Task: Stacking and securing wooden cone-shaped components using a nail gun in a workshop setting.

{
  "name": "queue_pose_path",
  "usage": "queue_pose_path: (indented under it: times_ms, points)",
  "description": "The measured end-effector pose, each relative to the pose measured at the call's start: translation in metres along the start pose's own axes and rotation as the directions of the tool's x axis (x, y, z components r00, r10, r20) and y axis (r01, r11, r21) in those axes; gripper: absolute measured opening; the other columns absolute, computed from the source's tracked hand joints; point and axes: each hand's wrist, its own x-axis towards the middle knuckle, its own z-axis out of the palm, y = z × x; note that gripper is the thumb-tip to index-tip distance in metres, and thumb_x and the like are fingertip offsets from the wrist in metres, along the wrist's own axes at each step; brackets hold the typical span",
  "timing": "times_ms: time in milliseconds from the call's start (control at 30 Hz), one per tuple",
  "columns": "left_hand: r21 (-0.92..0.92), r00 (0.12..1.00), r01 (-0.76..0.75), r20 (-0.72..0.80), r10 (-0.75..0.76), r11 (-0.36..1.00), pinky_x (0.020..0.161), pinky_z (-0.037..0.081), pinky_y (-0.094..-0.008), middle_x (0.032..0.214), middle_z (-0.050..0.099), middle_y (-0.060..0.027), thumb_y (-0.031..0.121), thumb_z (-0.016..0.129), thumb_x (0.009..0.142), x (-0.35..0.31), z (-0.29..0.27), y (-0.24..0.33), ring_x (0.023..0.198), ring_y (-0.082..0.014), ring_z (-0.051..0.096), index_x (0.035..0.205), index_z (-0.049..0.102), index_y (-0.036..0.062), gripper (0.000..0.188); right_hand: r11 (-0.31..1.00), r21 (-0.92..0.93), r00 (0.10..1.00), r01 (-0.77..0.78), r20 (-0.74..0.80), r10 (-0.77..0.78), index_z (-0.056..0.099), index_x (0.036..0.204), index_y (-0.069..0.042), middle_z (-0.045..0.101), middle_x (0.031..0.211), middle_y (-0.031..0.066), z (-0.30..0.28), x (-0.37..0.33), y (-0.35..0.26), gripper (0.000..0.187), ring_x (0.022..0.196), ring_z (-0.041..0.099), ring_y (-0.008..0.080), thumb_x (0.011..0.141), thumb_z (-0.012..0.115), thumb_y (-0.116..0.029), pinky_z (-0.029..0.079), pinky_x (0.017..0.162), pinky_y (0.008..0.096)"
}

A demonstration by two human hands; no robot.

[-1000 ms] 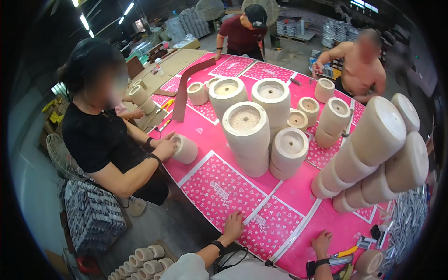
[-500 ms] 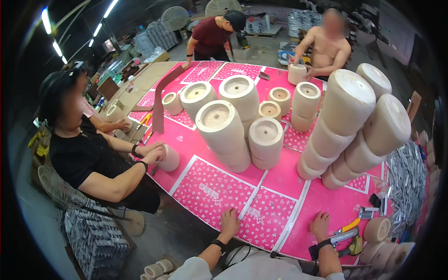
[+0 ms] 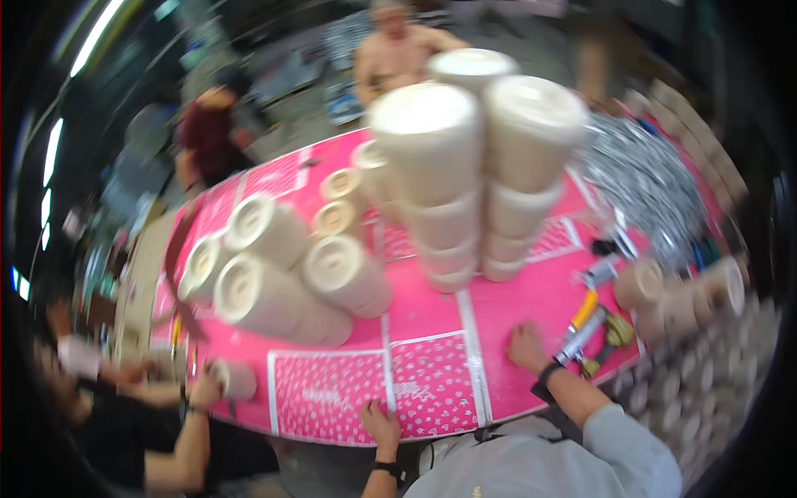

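My left hand lies on the front edge of the pink table, fingers apart and holding nothing, over a white-patterned pink sheet. My right hand rests on the plain pink surface further right, its fingers loosely spread and nothing seen in them. Close to the right hand lie a long silver tool, something with a yellow handle and an olive-green power tool. Beyond my hands stand tall stacks of pale, round-edged cylinders. The picture is blurred by motion.
Shorter pale cylinders stand at the left. A heap of silvery metal pieces lies at the far right, with more cylinders nearer. A person in black at left touches a small cylinder. Other people stand beyond the table.
The view has swung to the right, so the table and stacks appear further left. My right hand has slid forward and left, away from the table edge. The left hand stays at the edge.
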Motion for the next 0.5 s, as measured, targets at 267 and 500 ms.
queue_pose_path:
  times_ms: [267,500]
  points:
    - [-0.056,0.987,-0.131,0.083,0.136,0.990,0.090,0.035,-0.0485,0.113,0.045,-0.0268,0.005,0.058,0.073,0.000,0.014,-0.015,0.104,-0.0409,0.043,0.114,0.046,-0.0083,0.045,0.834,0.505,0.946,0.221,-0.319,-0.058,0.057,0.100,-0.002,0.059,0.092,0.0193,0.000,0.037,0.120,0.031,0.088,0.058,0.0328,0.076,0.061,-0.022,0.046,0.076,0.0433]
    - [-0.402,0.831,0.482,0.492,-0.261,0.778,0.077,0.046,-0.0386,0.100,0.058,-0.0211,0.007,0.058,0.079,-0.003,-0.042,0.016,0.087,-0.0276,0.058,0.117,0.047,-0.0085,0.043,0.759,0.618,0.614,-0.203,-0.524,0.591,0.031,0.137,-0.004,0.062,0.092,0.0275,-0.327,0.089,0.232,0.068,0.086,0.062,0.0372,0.074,0.054,-0.006,0.050,0.076,0.0426]
